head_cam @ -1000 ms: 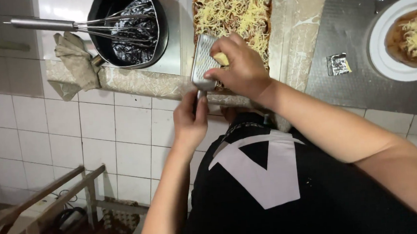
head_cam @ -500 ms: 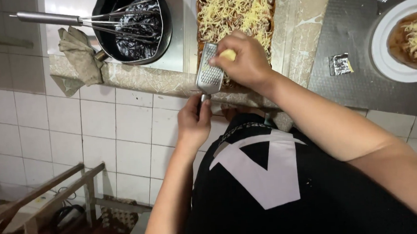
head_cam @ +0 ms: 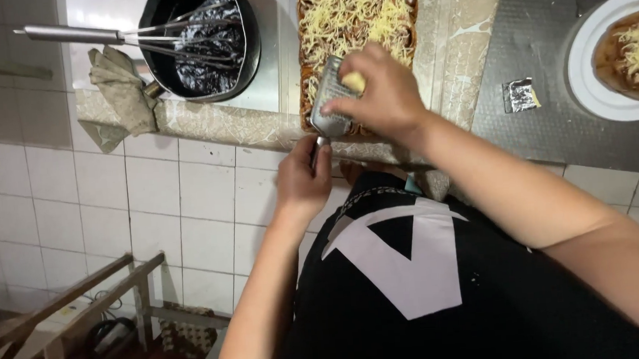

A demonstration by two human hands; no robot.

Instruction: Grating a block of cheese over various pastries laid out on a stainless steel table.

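Note:
My left hand (head_cam: 302, 179) grips the handle of a small metal grater (head_cam: 328, 103), held tilted over the near end of a rectangular tray of bread (head_cam: 358, 22) topped with grated yellow cheese. My right hand (head_cam: 381, 98) presses a small yellow cheese block (head_cam: 353, 81) against the grater's face. The tray rests on a marbled counter (head_cam: 459, 45) in front of my body.
A black pot (head_cam: 200, 42) with a wire whisk (head_cam: 96, 36) in it stands at the left, a crumpled cloth (head_cam: 118, 92) beside it. At the right, a white plate (head_cam: 594, 74) holds cheese-topped food, with foil wrappers (head_cam: 519, 95) on a grey mat. Below are tiled wall and wooden bars.
My right hand has slid the cheese along the grater, first up then a little back down. My left hand keeps the handle in nearly the same place.

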